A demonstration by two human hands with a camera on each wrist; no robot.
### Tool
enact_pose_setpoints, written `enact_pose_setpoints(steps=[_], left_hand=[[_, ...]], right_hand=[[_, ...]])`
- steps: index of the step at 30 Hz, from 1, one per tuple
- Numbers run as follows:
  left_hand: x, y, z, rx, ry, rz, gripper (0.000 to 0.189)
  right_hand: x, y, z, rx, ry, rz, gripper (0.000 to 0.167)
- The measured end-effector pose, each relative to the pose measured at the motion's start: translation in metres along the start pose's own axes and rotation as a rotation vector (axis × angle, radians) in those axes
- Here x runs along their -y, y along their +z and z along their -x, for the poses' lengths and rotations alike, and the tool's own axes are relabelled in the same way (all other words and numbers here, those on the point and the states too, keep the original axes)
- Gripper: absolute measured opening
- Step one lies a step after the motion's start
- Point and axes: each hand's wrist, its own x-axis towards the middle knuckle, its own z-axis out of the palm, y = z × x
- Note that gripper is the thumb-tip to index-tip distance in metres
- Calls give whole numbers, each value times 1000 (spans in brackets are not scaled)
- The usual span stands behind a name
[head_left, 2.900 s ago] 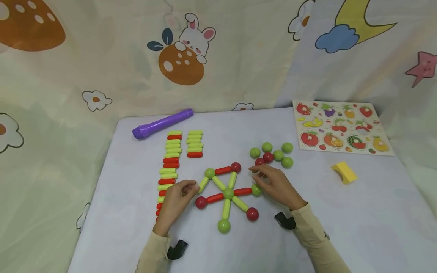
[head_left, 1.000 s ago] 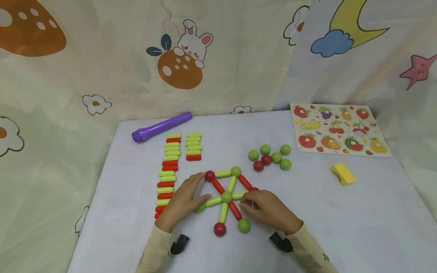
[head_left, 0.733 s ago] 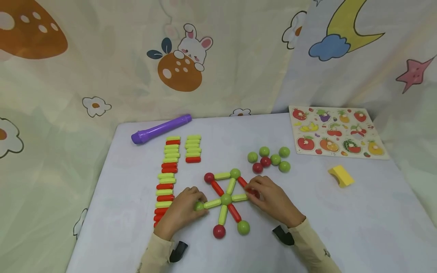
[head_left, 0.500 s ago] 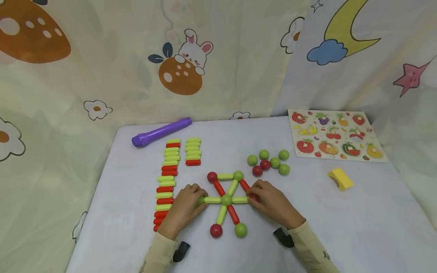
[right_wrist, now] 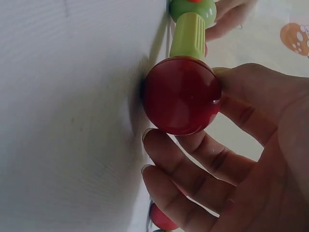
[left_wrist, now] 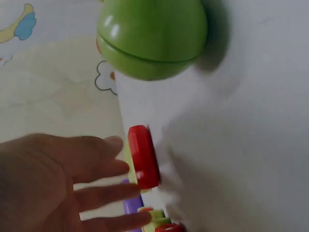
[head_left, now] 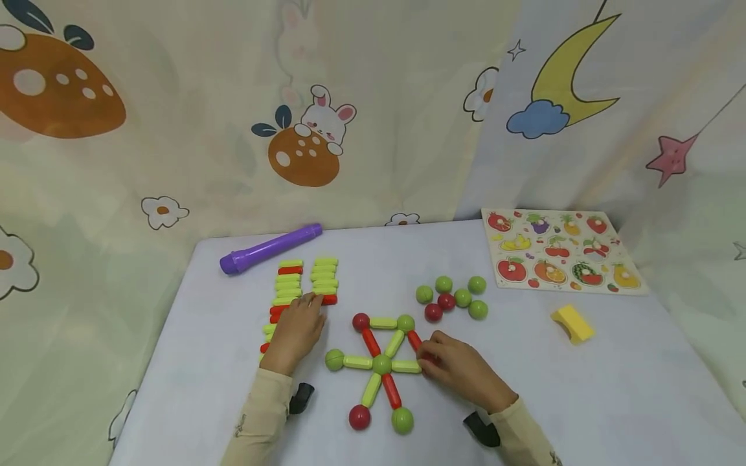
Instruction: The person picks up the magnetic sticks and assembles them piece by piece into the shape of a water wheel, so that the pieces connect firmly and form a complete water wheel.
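A spoked figure of rods and balls lies on the table around a green hub ball [head_left: 381, 364]. One green rod and one red rod also join outer balls along its far side. At its right end, my right hand [head_left: 460, 367] holds a red ball [right_wrist: 182, 95] between thumb and fingers; the ball sits on the end of a green rod [right_wrist: 188, 36]. My left hand [head_left: 297, 330] reaches over the rows of loose rods, its fingers extended beside a red rod [left_wrist: 144, 157] at the near end of the shorter row. A green ball [left_wrist: 152, 36] looms close in the left wrist view.
Several loose green and red balls [head_left: 463, 298] lie beyond the figure. A purple microphone-shaped toy [head_left: 271, 249] is at the back left. A fruit puzzle board [head_left: 562, 252] and a yellow arch block [head_left: 574, 324] lie to the right. A printed curtain hangs behind the table.
The figure was turned on the table, its ends swapping places. My left hand then let go of the left green ball and moved away to the rods. My right hand stays at the red ball.
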Motion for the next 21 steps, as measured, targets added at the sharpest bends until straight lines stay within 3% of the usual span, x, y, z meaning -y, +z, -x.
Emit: enact_pose_setpoints(steps=[8,14,17,21], left_hand=[[-2,9,-10,-37,-37,-69,39],[-4,16,-13,-38,-17,-91,33],[-5,15,-6,-22,2,-25,28],[-7,12,8,20,9,148,21]], right_hand=[[-1,0,1,38,17,-11,8],[-1,1,3,87,9,-34,15],[0,-1,3,121,23,-69,17],[3,-1,4,153,63,-144,12]])
